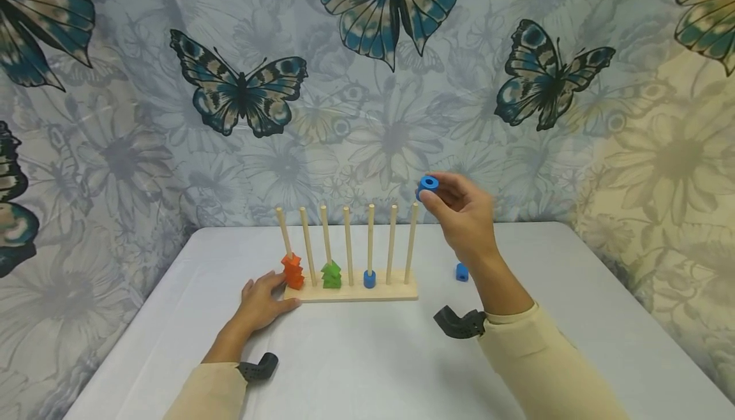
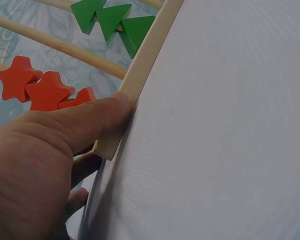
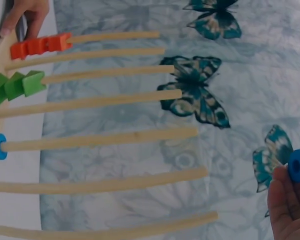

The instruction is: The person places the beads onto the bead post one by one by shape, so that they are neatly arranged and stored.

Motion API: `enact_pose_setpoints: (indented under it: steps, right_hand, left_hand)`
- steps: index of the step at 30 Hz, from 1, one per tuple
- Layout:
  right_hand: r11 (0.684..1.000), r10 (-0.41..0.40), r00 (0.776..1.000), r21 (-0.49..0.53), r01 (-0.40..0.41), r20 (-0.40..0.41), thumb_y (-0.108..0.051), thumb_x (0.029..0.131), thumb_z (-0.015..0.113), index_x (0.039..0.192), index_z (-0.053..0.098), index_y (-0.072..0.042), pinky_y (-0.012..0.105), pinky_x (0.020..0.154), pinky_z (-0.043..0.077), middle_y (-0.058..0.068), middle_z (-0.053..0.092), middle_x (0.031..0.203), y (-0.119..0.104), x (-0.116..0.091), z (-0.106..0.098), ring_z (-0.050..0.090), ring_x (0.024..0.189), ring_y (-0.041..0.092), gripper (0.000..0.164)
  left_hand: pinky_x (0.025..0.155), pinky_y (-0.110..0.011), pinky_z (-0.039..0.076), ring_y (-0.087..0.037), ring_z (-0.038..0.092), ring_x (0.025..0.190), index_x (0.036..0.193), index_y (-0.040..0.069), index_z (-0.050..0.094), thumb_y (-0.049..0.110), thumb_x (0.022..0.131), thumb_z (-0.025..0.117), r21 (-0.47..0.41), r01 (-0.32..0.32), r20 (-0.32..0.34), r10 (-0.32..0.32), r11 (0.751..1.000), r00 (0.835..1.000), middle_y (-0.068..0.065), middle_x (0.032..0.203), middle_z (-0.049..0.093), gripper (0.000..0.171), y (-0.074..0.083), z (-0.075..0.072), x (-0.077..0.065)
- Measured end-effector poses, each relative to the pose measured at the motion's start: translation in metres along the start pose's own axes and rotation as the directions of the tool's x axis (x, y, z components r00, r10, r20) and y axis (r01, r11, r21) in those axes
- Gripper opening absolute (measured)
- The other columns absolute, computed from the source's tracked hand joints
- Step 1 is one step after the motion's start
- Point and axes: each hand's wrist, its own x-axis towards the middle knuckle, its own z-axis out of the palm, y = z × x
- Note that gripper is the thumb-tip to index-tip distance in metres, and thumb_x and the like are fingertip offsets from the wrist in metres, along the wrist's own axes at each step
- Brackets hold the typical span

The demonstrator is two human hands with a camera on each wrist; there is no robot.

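My right hand [image 1: 465,222] pinches a blue bead [image 1: 425,188] with a hole through it. It holds the bead in the air near the top of the rightmost peg, apart from it. With thumb along the front edge and fingers behind, my left hand [image 1: 261,304] grips the left end of a wooden peg stand [image 1: 350,293]. Orange star beads [image 2: 50,91] are stacked on the leftmost peg. Green triangular beads [image 3: 15,87] sit on the third peg. One blue bead [image 1: 369,279] is at the bottom of the fifth peg.
Another blue bead [image 1: 462,272] lies on the white table [image 1: 356,356], right of the stand and beside my right forearm. Several upright pegs rise from the base. A butterfly-patterned cloth [image 1: 396,145] hangs behind the table. Black wrist mounts [image 1: 459,323] stick out from both sleeves.
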Motion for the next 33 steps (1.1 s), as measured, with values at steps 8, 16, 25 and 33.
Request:
enact_pose_setpoints:
  steps: [8, 16, 25, 33]
  right_hand:
    - [0.998, 0.057, 0.997, 0.017, -0.058, 0.046, 0.000, 0.089, 0.067, 0.119, 0.059, 0.009, 0.030, 0.085, 0.052, 0.013, 0.064, 0.104, 0.015, 0.007, 0.019, 0.064, 0.096, 0.020, 0.031]
    - [0.992, 0.127, 0.989, 0.021, -0.128, 0.070, -0.003, 0.091, 0.067, 0.120, 0.059, 0.007, 0.031, 0.088, 0.051, 0.015, 0.063, 0.105, 0.028, 0.011, 0.036, 0.064, 0.096, 0.021, 0.032]
    - [0.984, 0.178, 0.978, 0.007, -0.180, 0.110, -0.006, 0.091, 0.067, 0.119, 0.060, 0.005, 0.033, 0.089, 0.050, 0.014, 0.064, 0.106, 0.041, 0.015, 0.054, 0.063, 0.097, 0.023, 0.031]
    - [0.969, 0.243, 0.962, -0.077, -0.235, 0.122, -0.015, 0.093, 0.067, 0.122, 0.061, 0.001, 0.028, 0.077, 0.046, 0.011, 0.066, 0.104, 0.049, 0.011, 0.061, 0.060, 0.092, 0.022, 0.034]
  left_hand:
    - [0.110, -0.059, 0.001, -0.040, 0.032, 0.135, 0.133, -0.002, 0.055, 0.036, 0.078, 0.080, -0.001, -0.004, -0.008, 0.004, 1.000, 1.000, -0.021, 0.136, 0.052, 0.071, -0.001, 0.001, 0.000]
    - [0.110, -0.059, 0.000, -0.040, 0.032, 0.135, 0.132, -0.003, 0.055, 0.036, 0.078, 0.080, -0.009, -0.011, -0.005, 0.011, 1.000, 1.000, -0.021, 0.136, 0.052, 0.071, -0.001, 0.001, 0.001]
    - [0.110, -0.059, 0.001, -0.040, 0.032, 0.135, 0.133, -0.003, 0.055, 0.034, 0.078, 0.080, -0.005, -0.019, -0.014, 0.019, 1.000, 1.000, -0.021, 0.136, 0.051, 0.072, -0.002, 0.000, 0.001]
    - [0.110, -0.058, -0.001, -0.039, 0.032, 0.136, 0.133, -0.002, 0.055, 0.032, 0.078, 0.080, -0.013, -0.012, -0.012, 0.012, 1.000, 1.000, -0.020, 0.136, 0.052, 0.070, -0.003, 0.002, 0.002]
